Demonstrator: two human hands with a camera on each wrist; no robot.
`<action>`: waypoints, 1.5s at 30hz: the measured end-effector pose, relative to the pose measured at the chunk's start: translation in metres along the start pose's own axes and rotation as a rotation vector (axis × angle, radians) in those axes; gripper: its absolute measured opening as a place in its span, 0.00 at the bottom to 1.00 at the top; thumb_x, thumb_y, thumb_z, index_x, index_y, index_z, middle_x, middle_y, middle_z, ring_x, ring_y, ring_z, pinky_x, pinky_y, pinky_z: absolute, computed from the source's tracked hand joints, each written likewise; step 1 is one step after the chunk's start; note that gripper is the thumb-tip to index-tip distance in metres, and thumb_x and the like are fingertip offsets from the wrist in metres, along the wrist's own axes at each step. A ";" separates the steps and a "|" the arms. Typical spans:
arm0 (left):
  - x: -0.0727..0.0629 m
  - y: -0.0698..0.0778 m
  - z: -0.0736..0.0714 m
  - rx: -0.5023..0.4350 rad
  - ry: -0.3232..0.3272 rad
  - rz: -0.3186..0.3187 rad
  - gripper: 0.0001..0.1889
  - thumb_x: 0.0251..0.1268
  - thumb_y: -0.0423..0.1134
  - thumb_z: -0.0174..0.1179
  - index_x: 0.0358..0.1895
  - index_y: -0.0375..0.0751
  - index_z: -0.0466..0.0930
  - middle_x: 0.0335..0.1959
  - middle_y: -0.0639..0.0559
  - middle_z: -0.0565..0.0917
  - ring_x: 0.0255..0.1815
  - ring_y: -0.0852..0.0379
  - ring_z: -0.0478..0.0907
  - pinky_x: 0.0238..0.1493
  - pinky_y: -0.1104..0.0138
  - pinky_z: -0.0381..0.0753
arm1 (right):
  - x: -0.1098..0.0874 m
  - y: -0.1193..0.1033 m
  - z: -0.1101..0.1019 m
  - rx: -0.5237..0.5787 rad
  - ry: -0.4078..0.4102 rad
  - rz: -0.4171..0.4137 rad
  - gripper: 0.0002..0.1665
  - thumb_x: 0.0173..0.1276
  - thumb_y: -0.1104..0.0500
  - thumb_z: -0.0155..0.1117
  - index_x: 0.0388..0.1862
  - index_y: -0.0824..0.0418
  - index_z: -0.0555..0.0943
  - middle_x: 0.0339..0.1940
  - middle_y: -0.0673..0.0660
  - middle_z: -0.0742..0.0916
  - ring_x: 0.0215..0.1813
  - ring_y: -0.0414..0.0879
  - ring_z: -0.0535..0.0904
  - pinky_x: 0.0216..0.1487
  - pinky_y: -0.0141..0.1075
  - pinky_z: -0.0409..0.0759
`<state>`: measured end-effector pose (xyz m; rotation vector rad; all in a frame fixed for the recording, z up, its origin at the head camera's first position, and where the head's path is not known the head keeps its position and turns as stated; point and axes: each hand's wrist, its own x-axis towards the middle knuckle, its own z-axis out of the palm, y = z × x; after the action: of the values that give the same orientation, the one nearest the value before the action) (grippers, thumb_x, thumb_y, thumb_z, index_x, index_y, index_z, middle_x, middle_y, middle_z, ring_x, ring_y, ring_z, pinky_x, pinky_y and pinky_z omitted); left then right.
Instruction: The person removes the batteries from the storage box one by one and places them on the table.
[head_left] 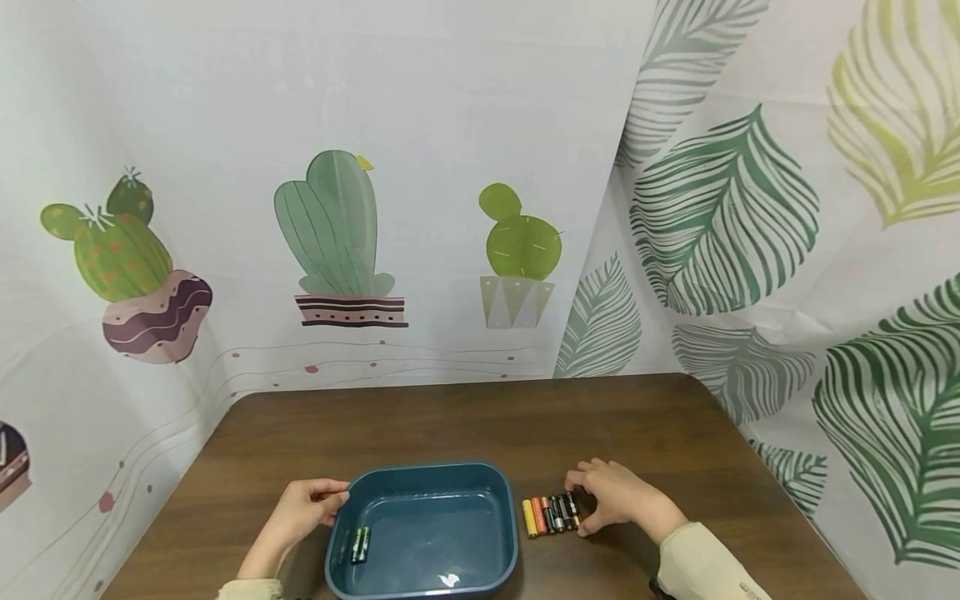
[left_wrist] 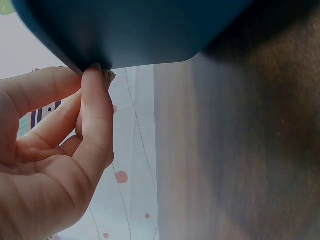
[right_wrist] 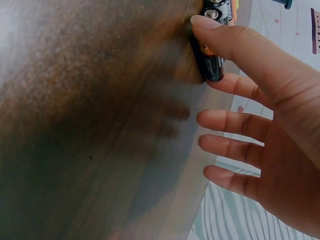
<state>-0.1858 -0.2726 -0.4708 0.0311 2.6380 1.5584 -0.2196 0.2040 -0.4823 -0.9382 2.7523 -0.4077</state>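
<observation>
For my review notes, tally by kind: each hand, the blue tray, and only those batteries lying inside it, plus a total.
Left hand: 1
Right hand: 1
Tray: 1
Batteries inside: 2
Total: 5

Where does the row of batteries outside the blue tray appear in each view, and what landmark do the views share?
Head: the row of batteries lies low, right of centre, between the blue tray and right hand.
Left wrist: not in it.
Right wrist: top, right of centre, partly behind the thumb.
Shared landmark: the brown table.
</observation>
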 end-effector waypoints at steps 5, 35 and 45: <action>0.000 -0.001 0.000 0.009 -0.003 0.004 0.13 0.63 0.28 0.61 0.46 0.19 0.79 0.33 0.40 0.85 0.25 0.54 0.79 0.28 0.65 0.83 | -0.001 0.000 0.000 -0.004 -0.006 0.000 0.29 0.45 0.45 0.80 0.44 0.51 0.78 0.40 0.49 0.79 0.40 0.45 0.72 0.48 0.58 0.74; 0.001 0.003 0.001 0.000 0.017 -0.002 0.12 0.62 0.27 0.61 0.44 0.18 0.80 0.31 0.40 0.84 0.25 0.53 0.80 0.28 0.64 0.84 | 0.043 -0.079 -0.043 -0.151 0.226 -0.183 0.19 0.63 0.47 0.68 0.50 0.52 0.82 0.42 0.47 0.80 0.47 0.45 0.75 0.49 0.45 0.76; 0.001 0.002 0.000 -0.006 0.010 0.006 0.13 0.62 0.27 0.61 0.45 0.18 0.79 0.31 0.40 0.84 0.25 0.53 0.80 0.29 0.62 0.84 | 0.072 -0.116 -0.046 -0.150 0.169 -0.231 0.21 0.65 0.45 0.65 0.54 0.52 0.81 0.45 0.47 0.82 0.49 0.44 0.75 0.53 0.43 0.75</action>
<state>-0.1869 -0.2717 -0.4687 0.0303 2.6432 1.5728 -0.2232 0.0796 -0.4092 -1.3247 2.8667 -0.3348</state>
